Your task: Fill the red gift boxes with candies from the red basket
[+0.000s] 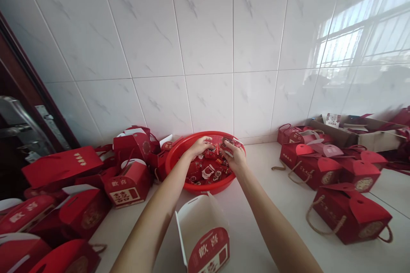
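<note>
A red plastic basket (171,166) holds many small wrapped sweets (208,171), mostly in red wrappers. Inside its left half is my left hand (200,146), fingers reaching over the sweets with thumb and forefinger apart, close to a red packet. My right hand (236,158), at the basket's right side, has its fingers curled on a shiny wrapped sweet (228,142); the palm hides part of it. Between my forearms, in front of the basket, stands a red and white gift box (205,222) with its top open, white inside and printed with characters.
Several red gift boxes (128,183) crowd the left side of the white table (253,226). More red boxes with rope handles (352,213) stand at the right. Behind them lies an open cardboard carton (378,140). A tiled wall (208,102) rises behind; a door handle (19,115) is far left.
</note>
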Demonstrator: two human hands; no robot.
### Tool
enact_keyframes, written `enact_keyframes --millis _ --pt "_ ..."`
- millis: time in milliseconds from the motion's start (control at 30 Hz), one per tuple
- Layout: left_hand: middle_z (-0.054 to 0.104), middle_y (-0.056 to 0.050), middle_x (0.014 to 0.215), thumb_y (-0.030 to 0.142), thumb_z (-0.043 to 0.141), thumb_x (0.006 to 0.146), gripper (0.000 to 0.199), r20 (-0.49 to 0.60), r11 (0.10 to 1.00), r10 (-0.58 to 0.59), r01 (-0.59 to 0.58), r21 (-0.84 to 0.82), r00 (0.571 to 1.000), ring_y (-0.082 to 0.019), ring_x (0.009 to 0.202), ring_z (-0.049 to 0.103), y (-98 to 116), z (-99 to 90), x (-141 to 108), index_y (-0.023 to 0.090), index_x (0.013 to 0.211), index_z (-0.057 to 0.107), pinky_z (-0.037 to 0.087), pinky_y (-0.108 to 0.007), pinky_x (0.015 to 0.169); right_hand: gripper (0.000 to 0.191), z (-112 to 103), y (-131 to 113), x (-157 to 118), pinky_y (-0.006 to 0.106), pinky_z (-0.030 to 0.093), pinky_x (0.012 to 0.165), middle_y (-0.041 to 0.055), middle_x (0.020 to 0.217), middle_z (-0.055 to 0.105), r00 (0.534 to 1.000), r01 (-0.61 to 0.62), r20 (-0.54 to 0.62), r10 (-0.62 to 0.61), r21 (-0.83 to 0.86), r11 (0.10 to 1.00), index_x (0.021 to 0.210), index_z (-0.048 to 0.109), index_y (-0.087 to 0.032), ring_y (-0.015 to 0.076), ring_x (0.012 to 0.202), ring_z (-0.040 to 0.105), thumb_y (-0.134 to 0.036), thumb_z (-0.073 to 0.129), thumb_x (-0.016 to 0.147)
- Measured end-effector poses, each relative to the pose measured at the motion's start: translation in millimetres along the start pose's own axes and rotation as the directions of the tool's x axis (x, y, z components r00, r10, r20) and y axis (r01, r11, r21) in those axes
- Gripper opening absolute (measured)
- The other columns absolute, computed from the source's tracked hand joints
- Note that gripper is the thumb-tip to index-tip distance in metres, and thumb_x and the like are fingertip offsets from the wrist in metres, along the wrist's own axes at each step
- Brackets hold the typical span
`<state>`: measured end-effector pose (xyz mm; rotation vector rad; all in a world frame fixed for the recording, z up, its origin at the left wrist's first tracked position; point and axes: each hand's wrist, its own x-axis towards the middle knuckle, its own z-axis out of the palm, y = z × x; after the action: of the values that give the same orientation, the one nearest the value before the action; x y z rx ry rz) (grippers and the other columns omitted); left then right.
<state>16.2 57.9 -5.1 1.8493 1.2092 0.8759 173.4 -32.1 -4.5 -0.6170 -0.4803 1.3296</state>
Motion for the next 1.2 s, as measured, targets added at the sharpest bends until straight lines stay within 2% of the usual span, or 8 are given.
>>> enact_keyframes --millis 233,400,500,667,800,900,1033,1200 --pt "0.060 -0.009 0.125 0.036 0.058 0.095 0.033 -0.053 1.000 0.008 -0.008 0.007 0.999 -0.023 0.106 0.062 2 0.4 2 0.017 0.123 0.059 0.055 -0.043 0.089 0.017 1 -2 -3 0.029 0.058 0.073 0.0008 0.077 0.073 1.000 -0.005 -0.012 0.005 0.012 1.000 0.068 0.068 -0.020 0.0188 0.082 0.071 -0.015 0.079 0.056" --pt "0.060 -0.009 0.125 0.036 0.059 0.095 0.034 -0.104 0.998 0.017 -0.011 0.055 0.994 -0.024 0.106 0.062 -2 -3.3 -1 0.017 0.123 0.059 0.055 -0.044 0.089 0.017 -2 1 1 0.030 0.058 0.075 -0.0003 0.079 0.073 0.998 0.049 -0.028 -0.049 -0.009 0.999 0.070 0.068 -0.021 0.0186 0.085 0.071 -0.018 0.079 0.058" --pt "0.060 -0.009 0.125 0.036 0.059 0.095 0.034 -0.087 0.995 0.027 -0.019 0.099 0.996 -0.024 0.106 0.062 -2 -5.1 -4 0.017 0.123 0.059 0.055 -0.044 0.089 0.018 -2 2 2 0.031 0.058 0.074 -0.0007 0.078 0.073 0.997 0.044 -0.068 -0.043 0.020 0.999 0.070 0.068 -0.020 0.0178 0.082 0.070 -0.017 0.079 0.056" --pt "0.065 -0.008 0.117 0.036 0.060 0.094 0.028 0.130 0.977 0.003 -0.031 0.211 0.991 -0.022 0.100 0.064 6 -4.0 -11 0.017 0.113 0.065 0.056 -0.039 0.086 0.020 0 2 2 0.030 0.059 0.070 0.0002 0.076 0.072 0.995 0.049 -0.093 -0.046 0.035 0.998 0.070 0.067 -0.020 0.0176 0.077 0.069 -0.017 0.079 0.055" --pt "0.072 0.000 0.076 0.031 0.084 0.065 0.021 0.364 0.951 -0.051 -0.067 0.303 0.930 -0.022 0.079 0.068 13 9.7 -20 0.022 0.081 0.074 0.053 -0.029 0.070 0.020 1 1 0 0.029 0.058 0.067 -0.0002 0.076 0.072 0.994 0.039 -0.106 -0.034 0.042 0.998 0.070 0.067 -0.019 0.0165 0.073 0.069 -0.017 0.078 0.054" --pt "0.073 0.001 0.077 0.027 0.087 0.052 0.036 0.489 0.895 -0.075 -0.158 0.417 0.869 -0.024 0.077 0.068 15 27.6 -24 0.026 0.087 0.076 0.049 -0.028 0.064 0.020 1 0 -1 0.028 0.058 0.066 0.0004 0.077 0.072 0.993 0.042 -0.110 -0.037 0.041 0.998 0.070 0.067 -0.019 0.0166 0.072 0.069 -0.016 0.078 0.054" --pt "0.074 -0.002 0.090 0.027 0.082 0.054 0.042 0.563 0.783 -0.094 -0.288 0.552 0.821 -0.026 0.084 0.066 17 45.1 -23 0.026 0.096 0.075 0.047 -0.029 0.066 0.019 0 0 -1 0.026 0.057 0.063 0.0014 0.076 0.073 0.993 0.059 -0.104 -0.059 0.001 0.998 0.071 0.066 -0.020 0.0171 0.071 0.070 -0.017 0.076 0.055" --pt "0.073 -0.003 0.091 0.028 0.078 0.055 0.042 0.574 0.744 -0.162 -0.283 0.606 0.803 -0.025 0.081 0.065 22 46.1 -22 0.023 0.097 0.074 0.046 -0.029 0.064 0.019 0 -1 -2 0.024 0.054 0.056 0.0019 0.070 0.073 0.995 0.041 -0.090 -0.044 -0.029 0.999 0.072 0.066 -0.020 0.0187 0.070 0.071 -0.020 0.077 0.056"
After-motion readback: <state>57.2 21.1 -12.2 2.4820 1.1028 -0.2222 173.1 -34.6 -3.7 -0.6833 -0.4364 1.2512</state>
